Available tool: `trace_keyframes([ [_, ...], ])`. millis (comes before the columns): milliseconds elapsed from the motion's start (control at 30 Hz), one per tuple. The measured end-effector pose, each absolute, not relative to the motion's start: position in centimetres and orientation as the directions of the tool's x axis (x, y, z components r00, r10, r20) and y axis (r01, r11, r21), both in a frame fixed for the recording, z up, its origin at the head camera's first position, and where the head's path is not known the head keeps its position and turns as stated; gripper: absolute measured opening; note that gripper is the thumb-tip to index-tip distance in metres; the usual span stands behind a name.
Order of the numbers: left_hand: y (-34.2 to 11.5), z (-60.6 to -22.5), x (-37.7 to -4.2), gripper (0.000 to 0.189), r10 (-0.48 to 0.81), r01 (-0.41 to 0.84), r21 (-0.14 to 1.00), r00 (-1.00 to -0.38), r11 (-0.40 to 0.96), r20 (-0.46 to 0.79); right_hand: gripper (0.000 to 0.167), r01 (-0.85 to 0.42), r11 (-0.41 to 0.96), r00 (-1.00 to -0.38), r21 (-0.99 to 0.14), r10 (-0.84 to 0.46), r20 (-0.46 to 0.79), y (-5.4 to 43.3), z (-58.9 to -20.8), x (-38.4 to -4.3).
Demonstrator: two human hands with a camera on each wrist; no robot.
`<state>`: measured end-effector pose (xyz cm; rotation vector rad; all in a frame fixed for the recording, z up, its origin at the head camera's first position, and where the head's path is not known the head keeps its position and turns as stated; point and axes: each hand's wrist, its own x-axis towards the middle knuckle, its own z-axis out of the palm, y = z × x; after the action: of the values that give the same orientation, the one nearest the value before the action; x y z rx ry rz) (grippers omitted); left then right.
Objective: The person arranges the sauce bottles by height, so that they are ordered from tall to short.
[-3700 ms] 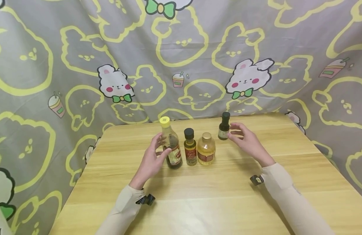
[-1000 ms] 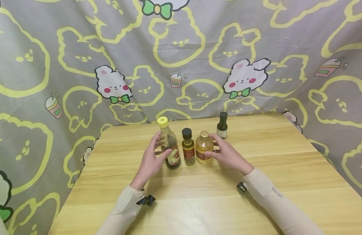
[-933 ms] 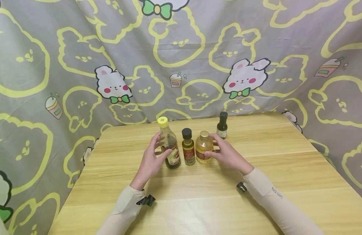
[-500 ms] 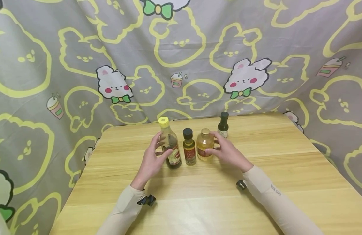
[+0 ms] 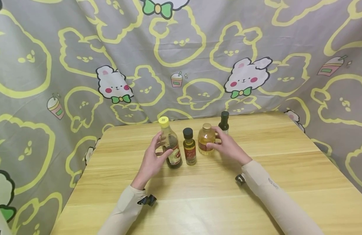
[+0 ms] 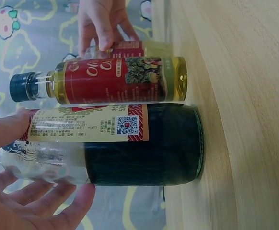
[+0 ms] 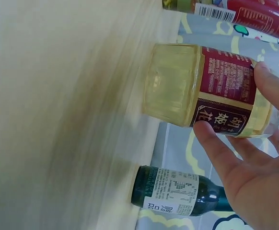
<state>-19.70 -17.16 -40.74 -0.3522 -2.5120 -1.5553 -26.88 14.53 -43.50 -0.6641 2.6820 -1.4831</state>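
Note:
My left hand (image 5: 150, 163) holds a tall bottle of dark liquid (image 5: 174, 156) with a yellow cap; thumb and fingers lie on either side of it in the left wrist view. Just right of it stands a slim olive oil bottle (image 5: 190, 152) with a black cap, untouched. My right hand (image 5: 229, 148) grips a squat bottle of pale yellow oil (image 7: 226, 91) with a gold cap and red label. Whether its base touches the table cannot be told. Behind that hand is a small dark green bottle (image 7: 170, 191), its lower part hidden in the head view.
The bottles are on a light wooden table (image 5: 192, 209). A grey curtain (image 5: 195, 42) with yellow cartoon outlines hangs behind the table and along its sides. Each wrist carries a small black camera mount, such as the left one (image 5: 147, 199).
My right hand has gone from beside the green bottle to the yellow oil bottle and gripped it. That bottle has shifted away from me, slightly right. My left hand has stayed put.

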Motion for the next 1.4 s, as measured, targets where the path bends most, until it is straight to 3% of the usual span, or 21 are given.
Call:
trace_keyframes([
  [1400,-17.1,-40.6,-19.7,0.077,0.108,0.266,0.867,-0.964,0.421,0.243,0.078,-0.322,0.577,-0.947,-0.751,-0.183,0.265,13.4,-43.7,-29.5],
])
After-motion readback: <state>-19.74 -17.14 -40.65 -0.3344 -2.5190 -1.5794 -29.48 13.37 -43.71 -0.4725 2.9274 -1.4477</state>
